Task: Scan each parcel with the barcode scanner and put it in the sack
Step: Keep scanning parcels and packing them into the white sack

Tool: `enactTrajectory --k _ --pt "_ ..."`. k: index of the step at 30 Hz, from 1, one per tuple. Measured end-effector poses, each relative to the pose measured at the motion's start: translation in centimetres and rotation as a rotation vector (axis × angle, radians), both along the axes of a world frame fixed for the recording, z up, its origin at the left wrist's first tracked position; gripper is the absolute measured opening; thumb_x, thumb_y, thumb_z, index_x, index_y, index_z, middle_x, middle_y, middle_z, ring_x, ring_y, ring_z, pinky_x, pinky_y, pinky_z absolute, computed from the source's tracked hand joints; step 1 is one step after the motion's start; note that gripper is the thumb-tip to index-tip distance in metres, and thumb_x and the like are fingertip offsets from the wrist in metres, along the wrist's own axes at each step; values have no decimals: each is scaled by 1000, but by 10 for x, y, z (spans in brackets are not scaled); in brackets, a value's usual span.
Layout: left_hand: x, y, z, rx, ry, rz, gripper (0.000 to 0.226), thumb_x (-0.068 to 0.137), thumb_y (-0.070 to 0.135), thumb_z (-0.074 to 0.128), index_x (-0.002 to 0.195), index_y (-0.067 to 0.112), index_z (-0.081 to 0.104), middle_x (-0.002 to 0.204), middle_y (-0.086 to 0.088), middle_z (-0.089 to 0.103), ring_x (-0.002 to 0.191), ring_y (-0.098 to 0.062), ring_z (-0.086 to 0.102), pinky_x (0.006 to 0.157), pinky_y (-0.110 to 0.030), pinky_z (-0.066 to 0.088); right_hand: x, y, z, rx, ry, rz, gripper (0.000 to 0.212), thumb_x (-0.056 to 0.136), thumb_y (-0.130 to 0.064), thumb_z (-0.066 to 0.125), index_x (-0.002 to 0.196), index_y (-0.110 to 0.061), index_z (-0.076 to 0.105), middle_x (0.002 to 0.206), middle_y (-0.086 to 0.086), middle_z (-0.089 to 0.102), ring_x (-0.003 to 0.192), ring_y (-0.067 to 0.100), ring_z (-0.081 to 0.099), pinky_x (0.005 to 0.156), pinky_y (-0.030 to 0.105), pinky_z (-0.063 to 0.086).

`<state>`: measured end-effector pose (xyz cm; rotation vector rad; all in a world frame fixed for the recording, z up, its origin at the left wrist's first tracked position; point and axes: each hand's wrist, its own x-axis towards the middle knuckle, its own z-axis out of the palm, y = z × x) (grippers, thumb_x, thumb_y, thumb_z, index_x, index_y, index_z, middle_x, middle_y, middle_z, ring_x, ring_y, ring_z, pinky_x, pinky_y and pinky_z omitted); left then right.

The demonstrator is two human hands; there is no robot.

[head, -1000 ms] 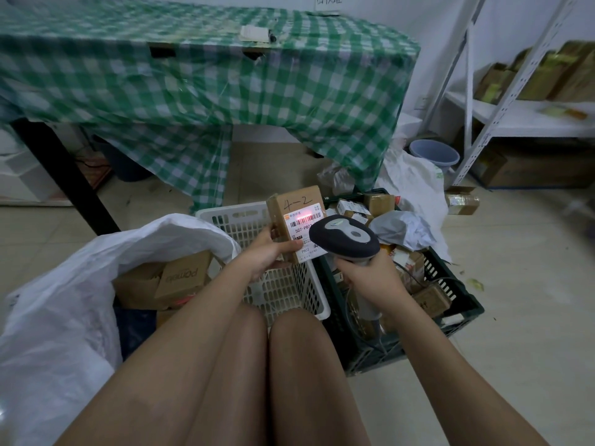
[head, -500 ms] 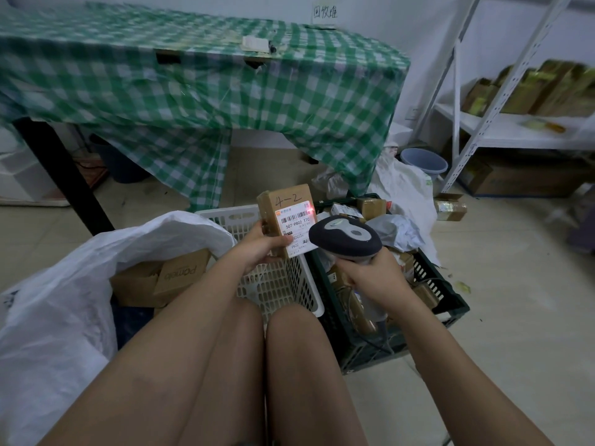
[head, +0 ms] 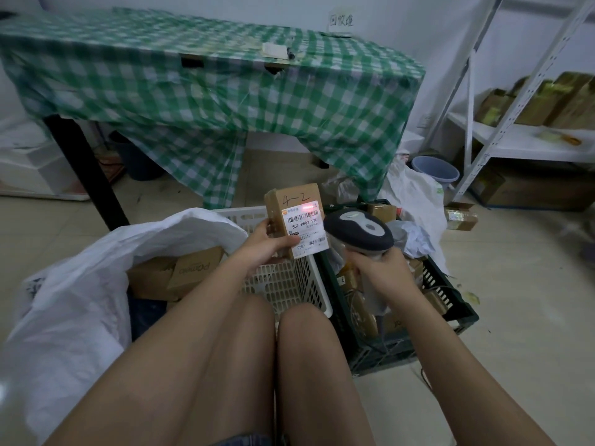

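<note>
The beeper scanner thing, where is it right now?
In the head view the barcode scanner is just right of centre, held in the right hand above the dark green crate, right beside the labelled parcel that the left hand holds.

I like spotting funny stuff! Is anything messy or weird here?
Yes. The green checked tablecloth hangs crooked, drooping in uneven flaps. A small parcel lies loose on the floor outside the dark crate. The box being scanned looks fine, the scanner's red light on its label.
</note>
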<state>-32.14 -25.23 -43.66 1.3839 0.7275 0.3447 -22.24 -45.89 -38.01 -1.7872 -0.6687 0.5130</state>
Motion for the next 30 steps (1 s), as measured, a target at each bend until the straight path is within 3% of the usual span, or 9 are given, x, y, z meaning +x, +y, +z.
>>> enactTrajectory --k 5,8,14,17,19,21,23,26,30 --pt "-56 9 12 88 -32 120 74 78 21 78 141 21 39 132 3 57 108 -17 62 88 -32 54 -11 42 5 117 78 -61 13 84 -18 72 86 -23 61 73 -2 64 65 12 60 61 28 50" --pt "-99 16 20 180 -32 204 73 80 22 75 142 24 38 132 7 56 103 -9 61 88 -30 52 -22 79 4 102 120 -27 14 88 -16 69 99 -10 64 78 5 64 68 19 59 61 29 50" --pt "-183 31 -1 356 99 293 92 65 37 85 144 28 40 127 9 61 116 -10 56 101 -40 47 -50 152 -17 -98 9 173 14 84 -16 73 87 -11 60 80 9 64 74 22 59 71 39 49" --pt "-211 38 -17 367 119 282 84 75 14 80 146 28 36 120 15 62 109 -2 59 94 -30 51 -64 182 -32 -104 44 263 36 79 -8 77 111 -6 61 97 4 60 92 17 56 77 30 46" --pt "-222 45 -30 386 182 257 90 74 20 82 148 32 31 122 18 60 111 0 57 95 -29 49 -66 199 -49 -183 -22 290 45 75 -8 80 115 -3 60 102 5 61 97 19 56 80 31 47" --pt "-227 55 -47 432 274 230 101 69 36 83 151 31 24 137 17 48 123 -7 50 103 -35 44 -64 215 -65 -291 -153 301 37 73 -11 81 105 -5 63 97 6 65 95 23 61 79 35 50" --pt "-225 68 -61 491 393 205 107 70 44 81 154 25 16 146 15 34 132 -9 39 109 -33 37 -61 229 -74 -350 -273 265 15 77 -8 72 77 -10 57 74 3 60 77 26 60 65 31 45" --pt "-202 91 -67 716 610 111 106 78 61 64 155 21 3 157 2 20 139 -20 29 113 -38 31 -52 253 -74 -247 -270 196 33 78 1 61 61 -17 39 55 -1 43 52 12 40 58 28 33" --pt "-146 130 -64 1197 846 146 72 97 42 47 154 21 9 159 -11 12 143 -33 16 115 -44 22 -45 283 -53 -75 -228 122 16 81 -3 64 88 -12 53 73 -5 53 68 9 48 57 21 34"
